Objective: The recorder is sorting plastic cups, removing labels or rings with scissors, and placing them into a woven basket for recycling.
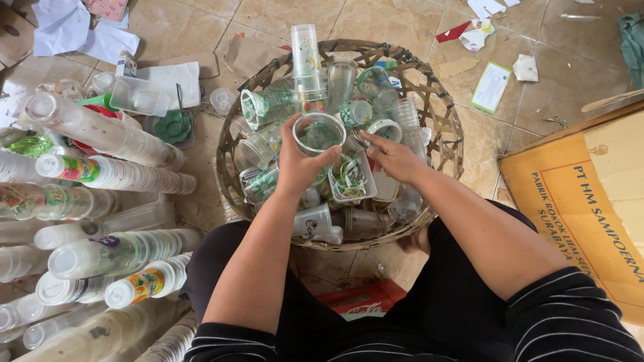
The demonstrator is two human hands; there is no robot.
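Observation:
My left hand [300, 163] grips a clear plastic cup [318, 133] by its rim, mouth facing up, above a round woven basket [448, 119]. The basket is full of several used clear plastic cups, some with green print. My right hand [391, 156] reaches in beside that cup, fingers spread over the pile and touching cups near a white-rimmed one [384, 128]. A tall stack of nested cups [306, 62] stands upright at the basket's far side. The basket rests on the tiled floor in front of my knees.
Long stacks of nested plastic cups [107, 173] lie side by side on the floor at the left. A flattened yellow cardboard box [590, 201] lies at the right. Paper scraps [490, 86] and white sheets [80, 33] litter the tiles beyond. A red wrapper [362, 298] lies between my legs.

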